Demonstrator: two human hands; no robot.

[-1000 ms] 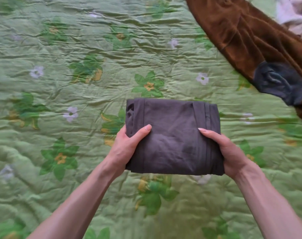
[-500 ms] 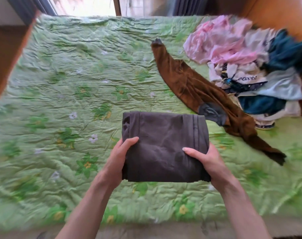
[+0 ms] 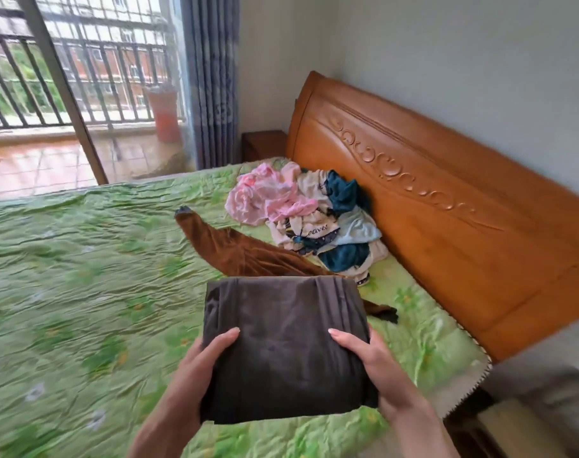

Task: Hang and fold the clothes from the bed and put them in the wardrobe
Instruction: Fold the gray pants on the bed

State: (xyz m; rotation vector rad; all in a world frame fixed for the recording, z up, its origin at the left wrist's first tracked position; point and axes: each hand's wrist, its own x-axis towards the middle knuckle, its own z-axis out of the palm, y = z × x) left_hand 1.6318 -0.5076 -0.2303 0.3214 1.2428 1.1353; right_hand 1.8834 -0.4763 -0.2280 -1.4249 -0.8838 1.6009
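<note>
Dark grey-brown cloth, a folded garment [image 3: 286, 345], is held clear of the bed, in front of the person and above the green floral bedspread [image 3: 83, 276]. Left hand [image 3: 195, 368] grips the garment's left edge, thumb laid flat on the top face and the remaining fingers hidden beneath. Right hand [image 3: 369, 361] grips the right edge in the same way, thumb on top and fingers curled under the fold. Garment is a neat rectangular bundle, roughly level, with pleat-like ridges running along both side edges. Behind it, a brown garment [image 3: 235, 249] lies stretched diagonally across the bedspread, one dark cuff toward the window side, the other end showing just past the bundle's right edge. Pile of unfolded clothes [image 3: 308, 219], pink, white, pale blue and teal, sits against the carved wooden headboard [image 3: 430, 200] and touches the brown garment's far side. Blue curtain [image 3: 212, 81] hangs beside a glazed door giving onto a balcony with a dark railing [image 3: 66, 61]. Wooden bedside cabinet [image 3: 263, 145] stands between curtain and headboard. Wardrobe is not in view.
</note>
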